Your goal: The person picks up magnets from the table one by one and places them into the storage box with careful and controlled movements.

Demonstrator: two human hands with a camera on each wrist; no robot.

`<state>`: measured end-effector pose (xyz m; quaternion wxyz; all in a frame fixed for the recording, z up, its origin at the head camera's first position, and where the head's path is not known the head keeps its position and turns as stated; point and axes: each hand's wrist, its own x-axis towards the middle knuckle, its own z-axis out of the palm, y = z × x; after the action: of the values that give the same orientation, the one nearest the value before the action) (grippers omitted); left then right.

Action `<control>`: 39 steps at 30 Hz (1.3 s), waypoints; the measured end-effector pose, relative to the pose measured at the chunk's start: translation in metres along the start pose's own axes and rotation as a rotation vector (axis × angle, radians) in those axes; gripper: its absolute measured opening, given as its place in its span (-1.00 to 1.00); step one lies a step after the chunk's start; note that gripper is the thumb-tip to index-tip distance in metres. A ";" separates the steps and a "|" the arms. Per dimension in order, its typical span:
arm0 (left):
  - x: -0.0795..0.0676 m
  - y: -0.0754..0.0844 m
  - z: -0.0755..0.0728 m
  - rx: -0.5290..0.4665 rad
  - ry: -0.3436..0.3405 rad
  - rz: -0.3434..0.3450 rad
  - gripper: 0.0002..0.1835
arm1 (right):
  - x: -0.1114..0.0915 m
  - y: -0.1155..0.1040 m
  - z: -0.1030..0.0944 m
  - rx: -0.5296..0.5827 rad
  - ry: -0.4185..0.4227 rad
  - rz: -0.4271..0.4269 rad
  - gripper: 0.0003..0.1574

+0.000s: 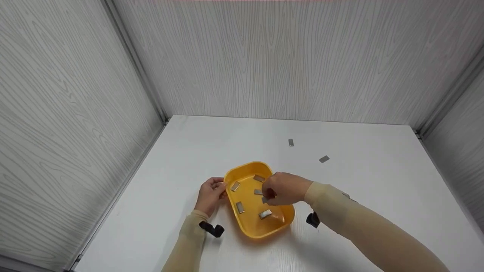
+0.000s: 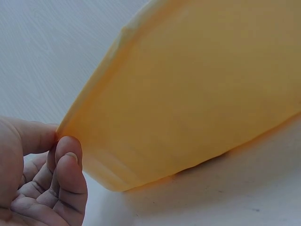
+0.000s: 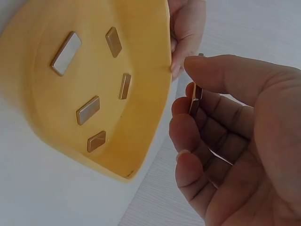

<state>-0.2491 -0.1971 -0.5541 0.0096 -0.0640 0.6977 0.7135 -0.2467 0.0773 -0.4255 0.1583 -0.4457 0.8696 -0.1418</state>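
Note:
A yellow plastic tray [image 1: 247, 224] with several small flat silver metal blocks [image 1: 265, 214] lying apart on its floor sits on the white table. My left hand [image 1: 210, 194] pinches the tray's left rim between thumb and fingers, as the left wrist view shows close up. Over the right side of the tray, my right hand [image 1: 287, 187] is held with fingers bent. In the right wrist view its thumb and fingers pinch a silver metal block [image 3: 195, 99], seen nearly edge-on. The fingers hide part of that block.
On the table behind the tray lies one more flat metal block [image 1: 290, 142], and another block [image 1: 324, 159] lies to the right of it. Pale wood-grain panels [image 1: 264, 60] close off the back and both sides of the table.

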 end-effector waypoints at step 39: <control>-0.004 0.003 -0.011 0.034 0.037 -0.051 -0.69 | 0.066 -0.054 0.049 -0.145 -0.381 0.025 -0.88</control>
<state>-0.2442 -0.2075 -0.5505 0.0159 -0.0945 0.7081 0.6996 -0.2243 -0.0124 -0.4588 0.2894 -0.4640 0.8372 0.0101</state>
